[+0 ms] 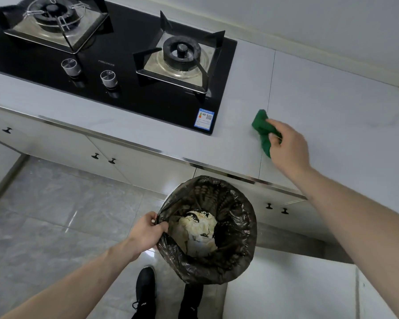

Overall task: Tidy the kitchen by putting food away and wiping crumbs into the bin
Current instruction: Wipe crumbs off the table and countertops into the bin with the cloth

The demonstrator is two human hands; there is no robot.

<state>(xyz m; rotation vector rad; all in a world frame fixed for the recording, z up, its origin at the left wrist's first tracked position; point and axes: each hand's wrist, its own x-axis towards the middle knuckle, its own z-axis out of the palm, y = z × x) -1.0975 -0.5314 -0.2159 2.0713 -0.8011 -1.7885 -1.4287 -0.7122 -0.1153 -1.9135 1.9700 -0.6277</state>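
Note:
My right hand point(288, 146) grips a crumpled green cloth point(262, 127) and holds it against the pale grey countertop point(332, 107), to the right of the hob. My left hand point(148, 233) pinches the left rim of a round bin lined with a black plastic bag point(237, 247). The bin is held just below the counter's front edge, in front of the cabinet doors. Crumpled whitish and yellowish rubbish point(199, 229) lies inside the bin. I cannot make out any crumbs on the counter.
A black glass gas hob point(129, 93) with two burners and two knobs fills the counter's left part. White cabinet doors point(134, 162) with black knobs run below the metal-edged counter. The wall stands behind. My black shoes point(145, 291) stand on the grey tiled floor.

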